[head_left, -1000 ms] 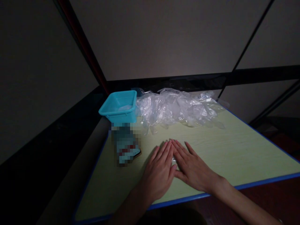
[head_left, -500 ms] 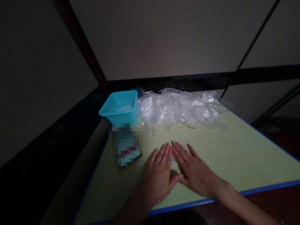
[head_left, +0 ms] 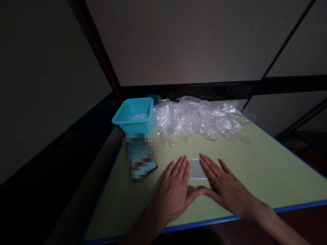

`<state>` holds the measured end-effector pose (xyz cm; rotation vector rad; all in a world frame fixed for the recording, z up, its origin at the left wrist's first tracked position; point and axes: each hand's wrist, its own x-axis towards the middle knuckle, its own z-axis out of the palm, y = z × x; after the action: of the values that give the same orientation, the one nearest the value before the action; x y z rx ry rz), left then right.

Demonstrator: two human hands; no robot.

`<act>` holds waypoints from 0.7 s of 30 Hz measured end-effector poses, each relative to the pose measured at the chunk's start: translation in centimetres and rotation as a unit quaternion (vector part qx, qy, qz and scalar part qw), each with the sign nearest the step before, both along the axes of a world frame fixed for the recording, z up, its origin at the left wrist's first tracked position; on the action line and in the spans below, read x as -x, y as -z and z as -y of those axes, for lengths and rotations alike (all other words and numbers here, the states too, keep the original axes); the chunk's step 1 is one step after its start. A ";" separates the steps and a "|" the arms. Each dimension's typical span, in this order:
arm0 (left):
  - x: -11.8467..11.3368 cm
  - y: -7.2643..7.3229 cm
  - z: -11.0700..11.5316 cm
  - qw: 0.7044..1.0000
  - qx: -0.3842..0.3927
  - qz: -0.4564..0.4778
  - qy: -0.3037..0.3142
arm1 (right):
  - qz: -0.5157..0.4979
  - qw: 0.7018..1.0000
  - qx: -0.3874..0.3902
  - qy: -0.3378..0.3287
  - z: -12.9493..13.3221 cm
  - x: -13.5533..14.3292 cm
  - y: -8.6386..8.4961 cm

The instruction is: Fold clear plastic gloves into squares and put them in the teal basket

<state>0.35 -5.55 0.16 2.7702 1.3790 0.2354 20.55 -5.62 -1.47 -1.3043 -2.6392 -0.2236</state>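
A small clear plastic piece point(head_left: 197, 169) lies flat on the pale green table point(head_left: 265, 173), between my two hands. My left hand point(head_left: 175, 190) rests palm down with its fingers stretched out, the fingertips on the plastic's left edge. On the other side my right hand point(head_left: 226, 187) also lies flat, its fingertips over the right part of the plastic. My thumbs meet or nearly meet below it.
Crumpled clear plastic bags point(head_left: 196, 119) are heaped along the back of the table. A turquoise basket point(head_left: 133, 126) with something whitish inside stands at the back left. In front of it lies a phone point(head_left: 152, 167), partly blurred out. Dark-edged panels rise behind.
My right hand has slid to the right, away from my left fingers, and more of the clear plastic shows. The view has shifted slightly.
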 end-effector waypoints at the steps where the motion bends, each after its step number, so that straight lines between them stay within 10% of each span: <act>1: 0.1 0.0 0.0 1.000 -0.004 0.004 0.001 | -0.002 1.000 0.004 0.006 0.1 -0.4 0.0; 12: 0.3 0.5 -0.3 1.000 -0.008 0.028 0.002 | -0.070 0.997 0.021 0.004 0.1 -0.9 -1.0; 21: 0.3 0.5 -0.4 1.000 -0.009 0.030 0.002 | 0.009 0.988 -0.069 -0.138 -0.9 0.6 -3.1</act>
<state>0.03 -5.20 -0.37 2.7554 1.3639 0.3290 19.95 -4.74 1.63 -0.8866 -2.7237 -0.3697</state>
